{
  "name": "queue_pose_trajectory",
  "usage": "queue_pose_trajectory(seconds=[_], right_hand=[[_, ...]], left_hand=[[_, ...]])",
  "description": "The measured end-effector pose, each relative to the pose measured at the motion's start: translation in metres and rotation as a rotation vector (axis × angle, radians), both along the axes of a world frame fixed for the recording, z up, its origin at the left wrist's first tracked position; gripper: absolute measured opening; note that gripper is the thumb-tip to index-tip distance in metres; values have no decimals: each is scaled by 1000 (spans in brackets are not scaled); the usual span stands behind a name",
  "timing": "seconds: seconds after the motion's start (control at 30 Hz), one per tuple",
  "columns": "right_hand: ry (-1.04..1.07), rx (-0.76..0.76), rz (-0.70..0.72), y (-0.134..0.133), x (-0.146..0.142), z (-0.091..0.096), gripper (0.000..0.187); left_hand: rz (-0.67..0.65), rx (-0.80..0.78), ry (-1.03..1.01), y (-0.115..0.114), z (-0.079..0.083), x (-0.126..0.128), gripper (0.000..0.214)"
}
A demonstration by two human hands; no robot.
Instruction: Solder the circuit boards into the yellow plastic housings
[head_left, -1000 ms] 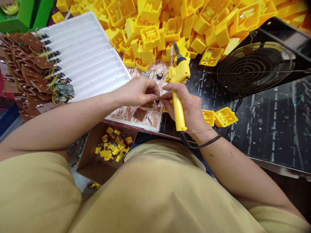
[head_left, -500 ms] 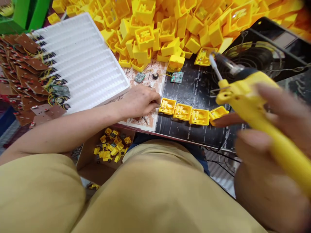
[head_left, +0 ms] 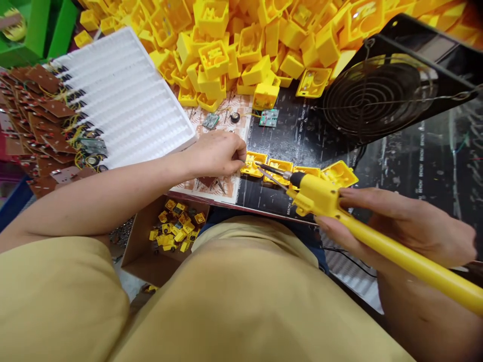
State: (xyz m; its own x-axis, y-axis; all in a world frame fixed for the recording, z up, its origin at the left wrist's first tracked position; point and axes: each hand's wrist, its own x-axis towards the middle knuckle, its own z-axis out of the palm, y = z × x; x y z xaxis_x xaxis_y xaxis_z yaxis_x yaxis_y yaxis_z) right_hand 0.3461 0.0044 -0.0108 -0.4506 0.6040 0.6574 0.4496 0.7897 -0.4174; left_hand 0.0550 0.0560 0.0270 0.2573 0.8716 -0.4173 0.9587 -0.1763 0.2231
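Soldering iron (head_left: 362,232) in your right hand (head_left: 422,226) swung to the leftmost yellow case (head_left: 249,170), left hand (head_left: 221,152) beside it, grip unclear, so work looks centred there.

Soldering iron (head_left: 372,236) (rear end) out of frame

The soldering iron (head_left: 362,234) looks smooth plastic, its tip (head_left: 276,171) metal.

– Where does the head camera look from?
– The wearer's own head, forward and steeply down, close over the mustard-yellow cloth shirt (head_left: 245,301).
– And beyond?
– The flat black bench top (head_left: 400,163), then, farthest, heaped open yellow plastic boxes (head_left: 251,42).
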Motion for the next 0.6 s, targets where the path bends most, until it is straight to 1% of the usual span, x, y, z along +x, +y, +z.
queue_pose_trajectory(seconds=[0.1,0.13,0.17,0.27,0.4,0.5,0.6], right_hand=[[-17,29,116,8,-10,5,29],[-10,43,144,11,-12,5,23],[-9,61,164,13,-15,5,21],[-23,101,173,17,-19,4,24],[-77,86,152,21,-22,4,22],[-94,41,232,27,-24,12,18],[-103,50,316,30,-24,21,18]], left_hand=[[-10,-15,35,1,1,2,24],[-14,-13,34,1,1,2,23],[-18,-8,32,1,1,2,23],[-34,22,22,1,-1,0,21],[-56,63,-6,3,-5,-2,17],[-70,74,-3,4,-6,-1,16],[-57,49,45,5,-4,1,17]])
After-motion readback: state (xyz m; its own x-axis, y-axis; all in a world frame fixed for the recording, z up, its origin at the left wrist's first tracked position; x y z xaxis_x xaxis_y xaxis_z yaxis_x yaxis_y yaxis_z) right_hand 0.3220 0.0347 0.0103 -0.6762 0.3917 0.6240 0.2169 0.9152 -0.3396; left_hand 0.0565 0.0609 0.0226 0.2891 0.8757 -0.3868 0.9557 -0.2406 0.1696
